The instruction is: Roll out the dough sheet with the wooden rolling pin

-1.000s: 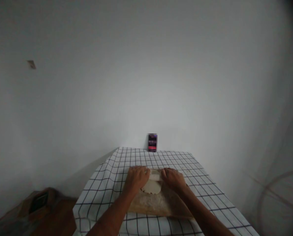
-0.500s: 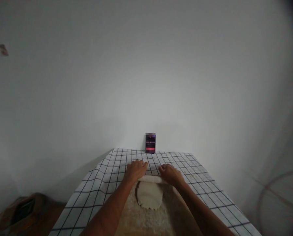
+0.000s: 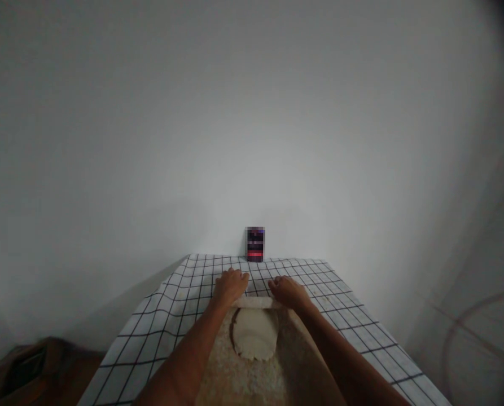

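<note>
A pale rolling pin [image 3: 255,303] lies crosswise at the far edge of a flattened round of dough [image 3: 255,334]. Beneath the dough is a floury wooden board [image 3: 243,383]. My left hand [image 3: 231,285] is over the pin's left end, fingers bent. My right hand [image 3: 289,290] is closed over the right end, with its fingers curled. Both palms face down, and the pin's ends are hidden under the hands. The dough has a ragged near edge and a dark gap or shadow along its left side.
A white cloth with a dark grid [image 3: 150,327] covers the table. Against the pale wall at the table's far edge stands a small pixelated dark object [image 3: 255,245]. A brown box-like thing [image 3: 27,366] is low at the left, and a blurred hoop shape [image 3: 450,344] appears at the right.
The view has shifted slightly. Both hands and the rolling pin appear a little higher in the picture, at the dough's far edge. Both hands stay on the pin.
</note>
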A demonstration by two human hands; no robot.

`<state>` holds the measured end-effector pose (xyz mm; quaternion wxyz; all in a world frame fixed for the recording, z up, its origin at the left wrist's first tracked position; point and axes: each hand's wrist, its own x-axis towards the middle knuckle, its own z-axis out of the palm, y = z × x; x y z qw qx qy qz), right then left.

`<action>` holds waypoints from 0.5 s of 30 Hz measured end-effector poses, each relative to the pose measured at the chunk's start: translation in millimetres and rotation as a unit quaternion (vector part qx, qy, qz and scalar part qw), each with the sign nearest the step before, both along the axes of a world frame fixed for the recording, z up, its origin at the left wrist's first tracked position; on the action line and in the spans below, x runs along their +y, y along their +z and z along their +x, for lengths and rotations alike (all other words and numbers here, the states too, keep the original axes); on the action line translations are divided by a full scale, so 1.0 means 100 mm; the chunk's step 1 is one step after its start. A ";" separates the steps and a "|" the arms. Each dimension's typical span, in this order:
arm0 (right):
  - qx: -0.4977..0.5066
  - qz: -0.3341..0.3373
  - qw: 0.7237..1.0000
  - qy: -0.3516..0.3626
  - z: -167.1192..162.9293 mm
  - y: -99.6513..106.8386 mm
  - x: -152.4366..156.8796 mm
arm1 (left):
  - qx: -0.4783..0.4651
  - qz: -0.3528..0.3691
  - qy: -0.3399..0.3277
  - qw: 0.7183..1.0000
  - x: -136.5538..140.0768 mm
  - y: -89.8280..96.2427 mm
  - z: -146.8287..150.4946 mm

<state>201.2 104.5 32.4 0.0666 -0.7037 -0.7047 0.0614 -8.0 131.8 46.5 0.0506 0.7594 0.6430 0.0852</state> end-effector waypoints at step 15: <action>-0.066 0.031 0.996 0.053 -0.08 0.04 -0.52 | 0.022 0.009 0.010 1.000 -0.58 0.01 -0.06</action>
